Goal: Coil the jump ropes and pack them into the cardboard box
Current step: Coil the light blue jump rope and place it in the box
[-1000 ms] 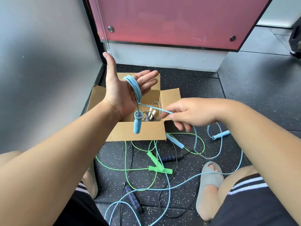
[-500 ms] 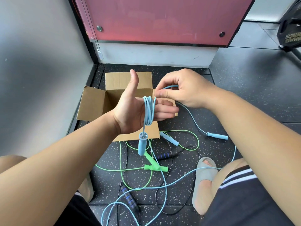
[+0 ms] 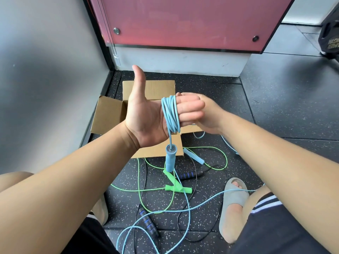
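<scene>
Our right hand (image 3: 211,116) has dropped behind our left hand (image 3: 146,118); we cannot tell its grip. The left, fingers straight, carries the blue jump rope coil (image 3: 170,114), handle (image 3: 170,158) dangling vertically, cardboard box (image 3: 110,114) just beyond.

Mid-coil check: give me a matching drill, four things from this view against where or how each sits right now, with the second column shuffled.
Things
1. light blue rope coil
2. light blue cylindrical rope grip
3. pair of green plastic rope grips
4. brown cardboard box

States
A. lying together, flat on the black speckled floor
B. wound in loops, held up off the floor
C. open, flaps spread
D. dangling under the coil

Pairs: 1-B, 2-D, 3-A, 4-C.
</scene>
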